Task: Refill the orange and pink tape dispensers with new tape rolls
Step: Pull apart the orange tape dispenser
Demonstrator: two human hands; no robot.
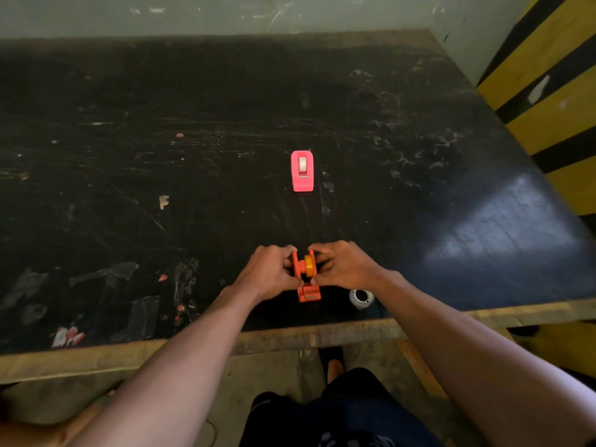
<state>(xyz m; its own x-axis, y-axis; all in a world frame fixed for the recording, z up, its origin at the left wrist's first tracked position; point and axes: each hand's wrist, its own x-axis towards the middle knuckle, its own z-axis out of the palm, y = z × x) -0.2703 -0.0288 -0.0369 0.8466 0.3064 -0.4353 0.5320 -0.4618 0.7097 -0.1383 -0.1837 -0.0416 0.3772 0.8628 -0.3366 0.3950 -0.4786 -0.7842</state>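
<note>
The orange tape dispenser [308, 293] stands near the table's front edge. Just above it my left hand [269, 272] and my right hand [342, 266] grip an orange spool [299, 267] from either side, with a yellow tape roll [309, 266] threaded on its axle. The pink tape dispenser [302, 171] sits farther back in the middle of the table, a white roll showing in its slot. A white empty tape core [361, 298] lies on the table just right of the orange dispenser, partly behind my right forearm.
The black scratched table [193, 140] carries tape scraps and plastic bits at the front left [129, 304]. Its wooden front edge [161, 346] runs below my arms. A yellow-and-black striped pillar [554, 91] stands at the right. A grey wall is behind.
</note>
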